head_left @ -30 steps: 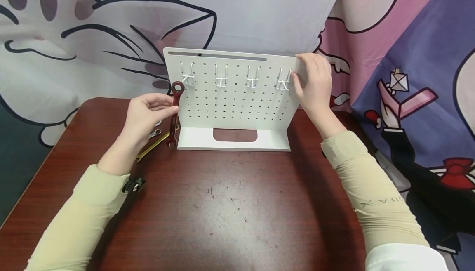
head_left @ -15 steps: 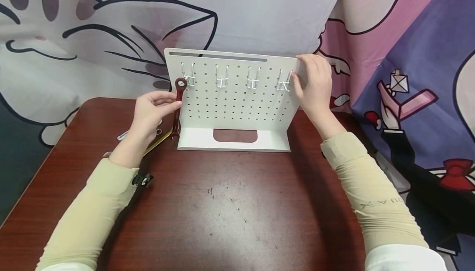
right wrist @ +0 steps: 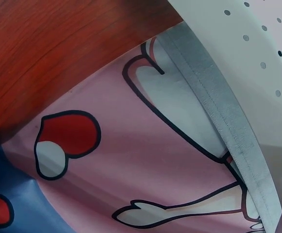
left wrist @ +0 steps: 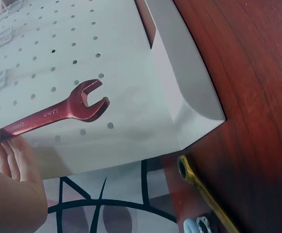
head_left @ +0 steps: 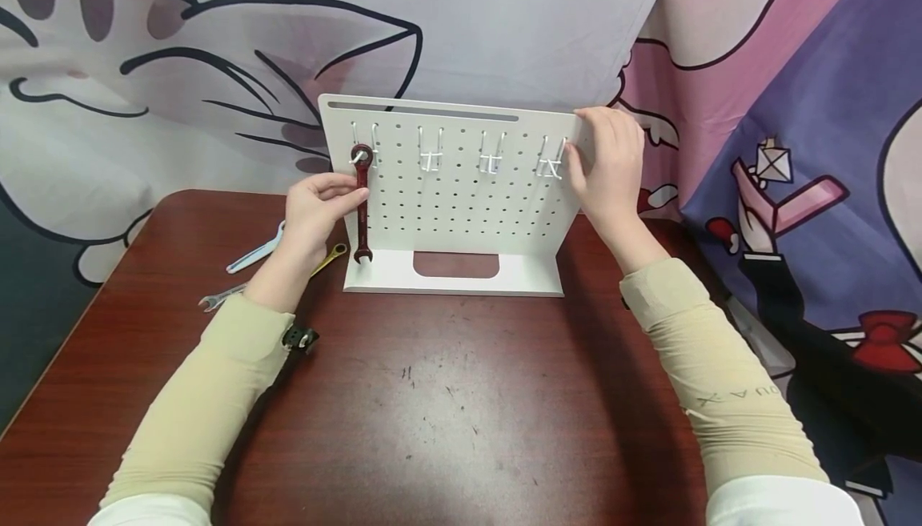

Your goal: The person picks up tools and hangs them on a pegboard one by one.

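My left hand [head_left: 314,210] pinches a red combination wrench [head_left: 362,210] between thumb and fingers. The wrench hangs upright in front of the white pegboard [head_left: 461,206], its ring end overlapping the leftmost wire hook [head_left: 375,135]. In the left wrist view, the open end of the wrench [left wrist: 85,104] points toward the board's base lip, with "13mm" on its shank. My right hand [head_left: 612,154] grips the board's upper right edge, thumb on the front near the rightmost hook [head_left: 551,159]. Only a sliver of that hand shows in the right wrist view.
Left of the board, a yellow wrench [head_left: 330,258], a silver wrench [head_left: 219,299] and a light blue-handled tool [head_left: 254,257] lie on the brown table [head_left: 432,398], partly behind my left arm. Two middle hooks hold nothing. A printed cloth [head_left: 504,22] hangs close behind the board.
My left hand has moved right and slightly up with the red wrench, bringing its ring from the board's left edge to the leftmost hook. The right hand stays in place.
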The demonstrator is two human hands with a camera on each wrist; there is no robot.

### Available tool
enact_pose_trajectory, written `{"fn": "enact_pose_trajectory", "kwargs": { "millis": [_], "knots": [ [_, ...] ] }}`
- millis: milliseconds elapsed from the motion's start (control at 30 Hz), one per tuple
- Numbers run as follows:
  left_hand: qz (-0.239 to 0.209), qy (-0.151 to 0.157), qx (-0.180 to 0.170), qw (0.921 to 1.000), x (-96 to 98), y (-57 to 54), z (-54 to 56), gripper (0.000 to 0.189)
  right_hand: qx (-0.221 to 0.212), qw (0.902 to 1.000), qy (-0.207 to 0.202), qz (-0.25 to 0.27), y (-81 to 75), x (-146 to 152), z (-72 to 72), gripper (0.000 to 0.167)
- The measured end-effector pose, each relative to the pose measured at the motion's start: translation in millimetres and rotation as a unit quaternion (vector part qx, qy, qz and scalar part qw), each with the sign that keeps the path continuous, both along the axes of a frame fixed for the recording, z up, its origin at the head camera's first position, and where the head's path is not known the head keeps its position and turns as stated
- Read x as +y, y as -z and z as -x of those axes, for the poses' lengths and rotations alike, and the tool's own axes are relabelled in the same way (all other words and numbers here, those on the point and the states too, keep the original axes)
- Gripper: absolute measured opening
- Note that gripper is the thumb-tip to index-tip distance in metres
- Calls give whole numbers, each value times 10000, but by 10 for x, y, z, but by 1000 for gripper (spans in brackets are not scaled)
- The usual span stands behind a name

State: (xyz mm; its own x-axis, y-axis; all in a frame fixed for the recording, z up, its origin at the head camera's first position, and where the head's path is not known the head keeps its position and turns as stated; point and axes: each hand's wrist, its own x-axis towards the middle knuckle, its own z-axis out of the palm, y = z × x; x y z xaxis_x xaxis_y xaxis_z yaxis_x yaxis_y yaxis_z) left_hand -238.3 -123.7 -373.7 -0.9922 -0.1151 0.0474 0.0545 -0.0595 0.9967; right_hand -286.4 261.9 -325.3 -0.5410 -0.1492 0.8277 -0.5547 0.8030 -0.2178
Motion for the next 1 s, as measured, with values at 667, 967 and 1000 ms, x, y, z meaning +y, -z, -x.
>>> {"fn": "enact_pose_trajectory", "kwargs": {
  "millis": [667,967,1000],
  "knots": [
    [782,-127,308,9964,-10,93,23,18,48,10000,-27,72,28,2,13,36],
    [983,34,363,9945,-144,170,-39,28,32,10000,-14,64,27,6,14,36],
    [942,68,375,9948,-166,181,-57,28,31,10000,-16,58,25,4,16,36]
  ]
}}
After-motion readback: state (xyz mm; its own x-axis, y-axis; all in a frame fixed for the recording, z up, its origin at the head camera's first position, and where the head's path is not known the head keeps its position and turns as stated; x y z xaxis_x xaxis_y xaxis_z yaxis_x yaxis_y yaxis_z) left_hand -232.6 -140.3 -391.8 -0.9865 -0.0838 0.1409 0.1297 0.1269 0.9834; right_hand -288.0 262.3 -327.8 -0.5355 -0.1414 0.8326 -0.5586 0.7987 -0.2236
